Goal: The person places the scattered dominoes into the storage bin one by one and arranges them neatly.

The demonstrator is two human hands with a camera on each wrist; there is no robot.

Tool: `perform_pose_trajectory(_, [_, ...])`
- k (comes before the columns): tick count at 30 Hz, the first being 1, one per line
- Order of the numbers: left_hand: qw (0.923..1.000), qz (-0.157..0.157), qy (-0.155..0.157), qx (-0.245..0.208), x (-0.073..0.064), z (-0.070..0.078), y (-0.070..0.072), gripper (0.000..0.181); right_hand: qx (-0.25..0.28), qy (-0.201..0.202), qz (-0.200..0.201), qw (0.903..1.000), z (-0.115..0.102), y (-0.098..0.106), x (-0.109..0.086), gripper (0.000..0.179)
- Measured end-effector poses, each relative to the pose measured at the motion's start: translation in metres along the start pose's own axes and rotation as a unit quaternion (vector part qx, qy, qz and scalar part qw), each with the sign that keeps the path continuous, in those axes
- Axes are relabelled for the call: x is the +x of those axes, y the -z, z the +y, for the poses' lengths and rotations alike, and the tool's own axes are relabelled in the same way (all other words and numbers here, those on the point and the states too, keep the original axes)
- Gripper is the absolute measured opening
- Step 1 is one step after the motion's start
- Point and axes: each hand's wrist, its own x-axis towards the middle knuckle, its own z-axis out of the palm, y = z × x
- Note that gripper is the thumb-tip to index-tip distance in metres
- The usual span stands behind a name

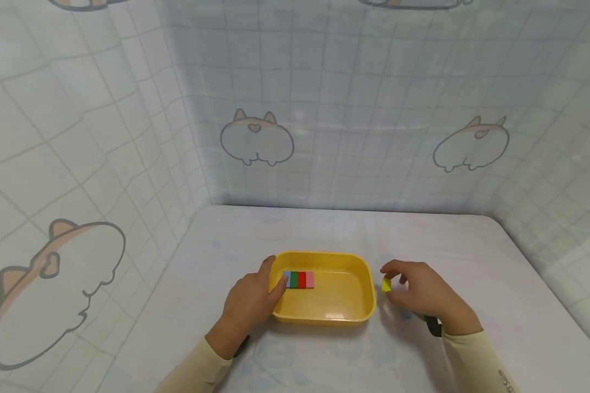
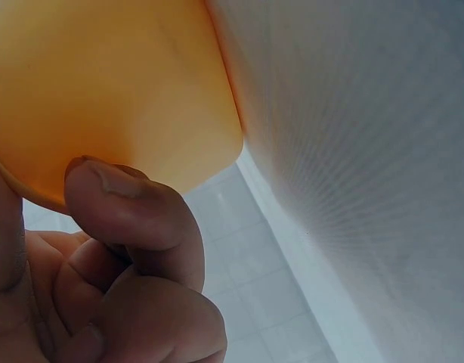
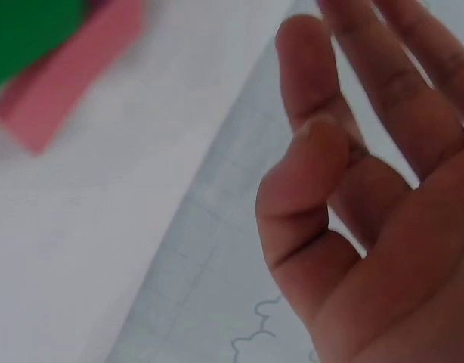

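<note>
My left hand [image 1: 249, 299] grips the left side of a yellow tray [image 1: 324, 321], its thumb over the rim by a row of small coloured blocks. In the left wrist view curled fingers [image 2: 134, 212] lie against the tray's outer wall [image 2: 164, 83]. The row inside has a blue block [image 1: 287, 279], a green block [image 1: 294, 280], a red block [image 1: 302, 280] and a pink block [image 1: 310, 280]. Just right of the tray, my right hand [image 1: 420, 289] pinches a small yellow block [image 1: 385, 284] between thumb and finger; the right wrist view does not show that block.
A pale patterned cloth covers the table [image 1: 295, 360]. Behind it rises a grid-patterned curtain [image 1: 354, 164], with more at both sides. In the right wrist view, a blurred pink piece [image 3: 73, 83] and a green piece [image 3: 28, 38] appear at upper left.
</note>
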Motion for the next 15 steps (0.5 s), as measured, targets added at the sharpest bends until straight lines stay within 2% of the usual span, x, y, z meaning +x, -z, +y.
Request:
perform_pose_trajectory(5, [1.0, 0.002, -0.002, -0.001, 0.0, 0.0, 0.0, 0.066, -0.021, 0.0, 0.056, 0.9982, -0.009, 0.006, 0.003, 0.038])
perform_pose_trajectory(9, [1.0, -0.001, 0.001, -0.002, 0.0, -0.001, 0.0, 0.066, -0.026, 0.017, 0.107, 0.9938, -0.02, 0.01, 0.008, 0.037])
perform_pose_trajectory(15, [0.9999, -0.012, 0.008, -0.005, 0.001, -0.001, 0.0, 0.068, -0.005, 0.047, 0.141, 0.9889, -0.042, 0.017, 0.02, 0.038])
